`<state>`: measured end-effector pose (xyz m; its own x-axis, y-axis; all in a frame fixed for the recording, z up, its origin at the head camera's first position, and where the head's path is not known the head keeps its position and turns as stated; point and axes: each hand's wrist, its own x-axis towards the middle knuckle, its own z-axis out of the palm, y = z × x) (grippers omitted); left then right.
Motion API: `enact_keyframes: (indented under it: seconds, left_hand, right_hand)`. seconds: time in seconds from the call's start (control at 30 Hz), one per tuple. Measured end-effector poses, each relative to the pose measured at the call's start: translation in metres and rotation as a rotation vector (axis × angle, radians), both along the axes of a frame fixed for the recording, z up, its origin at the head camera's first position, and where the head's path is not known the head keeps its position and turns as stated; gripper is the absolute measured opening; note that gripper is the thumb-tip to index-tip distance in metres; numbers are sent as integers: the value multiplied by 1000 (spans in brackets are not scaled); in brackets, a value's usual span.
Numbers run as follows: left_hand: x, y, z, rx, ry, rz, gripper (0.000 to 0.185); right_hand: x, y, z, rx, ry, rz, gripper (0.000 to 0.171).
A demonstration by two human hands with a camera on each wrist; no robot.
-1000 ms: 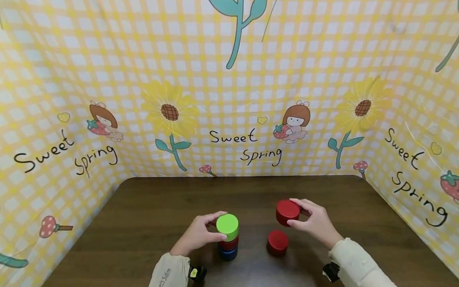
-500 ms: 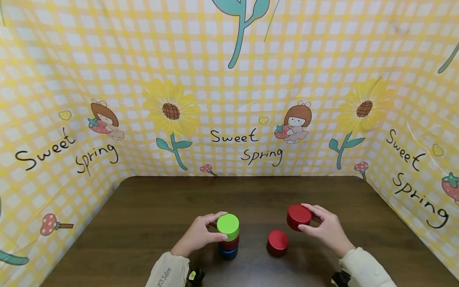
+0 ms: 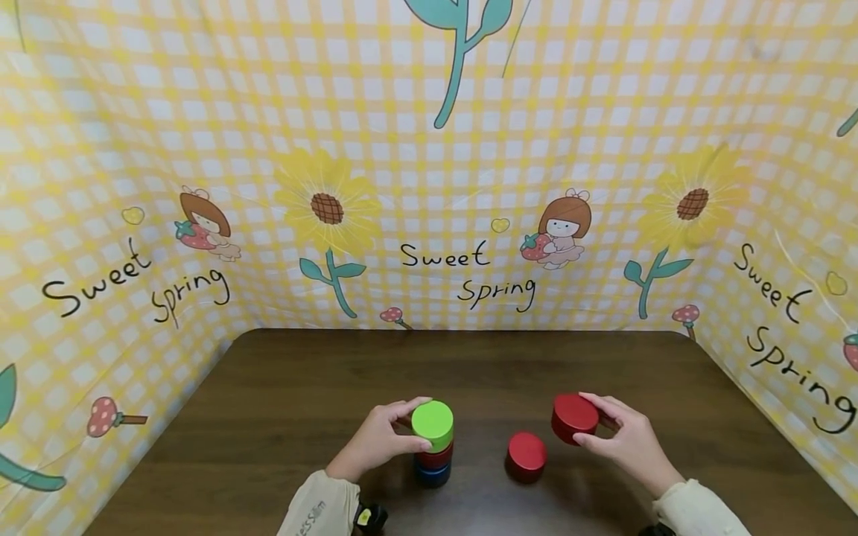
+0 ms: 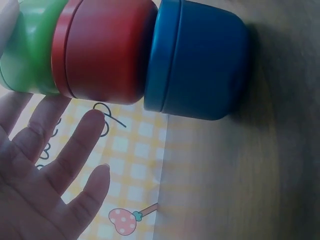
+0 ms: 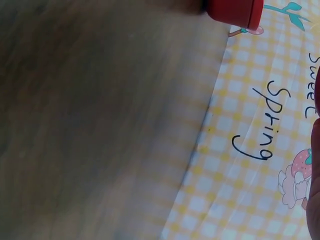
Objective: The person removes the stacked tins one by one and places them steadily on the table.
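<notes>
A stack of three round tins stands on the brown table [image 3: 281, 402]: a green tin [image 3: 432, 424] on top, a red one [image 3: 436, 455] under it, a blue one [image 3: 433, 474] at the bottom. My left hand [image 3: 382, 441] grips the green tin from the left. The left wrist view shows the same stack, green tin [image 4: 30, 55], red tin [image 4: 107, 50] and blue tin [image 4: 200, 60], with my fingers [image 4: 55, 160] beside it. My right hand [image 3: 620, 439] holds a larger red tin [image 3: 574, 418] just above the table. A smaller red tin [image 3: 526, 455] stands between the stack and that hand.
A yellow checked cloth printed with sunflowers and "Sweet Spring" [image 3: 462, 268] walls in the table at the back and both sides. The right wrist view shows the table top [image 5: 100, 115], the cloth and the smaller red tin [image 5: 235, 11] at its top edge.
My right hand has carried the larger red tin to the right and lower, away from the smaller red tin. My left hand has stayed on the green tin.
</notes>
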<state>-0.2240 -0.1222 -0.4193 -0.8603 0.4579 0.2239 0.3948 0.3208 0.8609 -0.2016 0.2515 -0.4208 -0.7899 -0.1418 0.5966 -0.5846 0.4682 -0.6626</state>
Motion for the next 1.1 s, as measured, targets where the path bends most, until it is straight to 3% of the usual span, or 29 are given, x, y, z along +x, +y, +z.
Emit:
enact_keyframes:
  seconds: [0.6, 0.77, 1.1]
  left_hand:
    - [-2, 1, 3, -17, -19, 1, 59]
    - [-2, 0, 4, -12, -33, 9, 59]
    - [0, 1, 3, 10, -40, 2, 61]
  right_hand:
    - [-6, 30, -8, 35, -123, 37, 48]
    - [-9, 34, -9, 83, -223, 65, 50]
    - [-22, 40, -9, 174, -391, 253, 52]
